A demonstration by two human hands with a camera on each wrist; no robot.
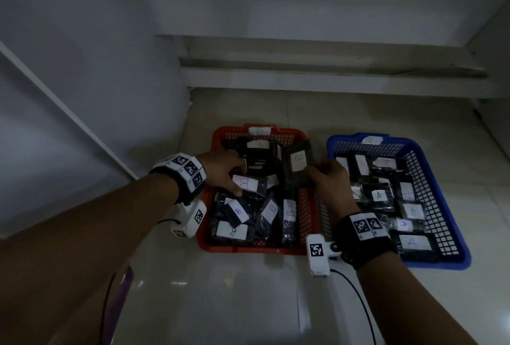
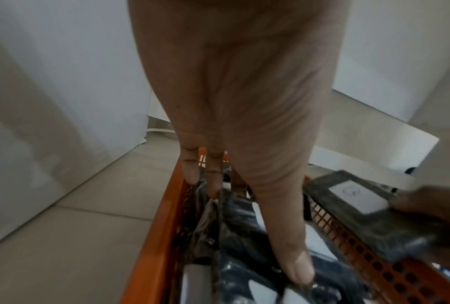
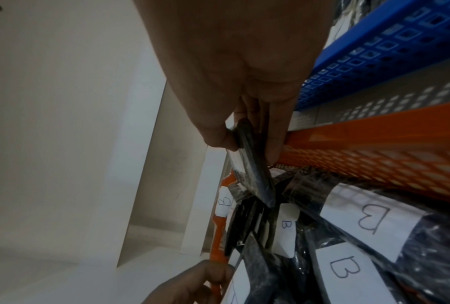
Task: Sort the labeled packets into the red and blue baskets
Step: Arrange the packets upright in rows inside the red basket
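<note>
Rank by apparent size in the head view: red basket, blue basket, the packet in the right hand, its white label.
1-2. blue basket and red basket: nearly alike, not ranked.
3. held packet.
4. white label.

White walls (image 1: 82,74) meet a glossy pale tiled floor (image 1: 248,303).

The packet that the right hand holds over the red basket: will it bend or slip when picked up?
Probably it is fairly stiff: the right hand pinches the packet by one end and it does not droop. It seems light, since that pinch alone carries it. Its wrapping looks glossy, so it may slip.
</note>
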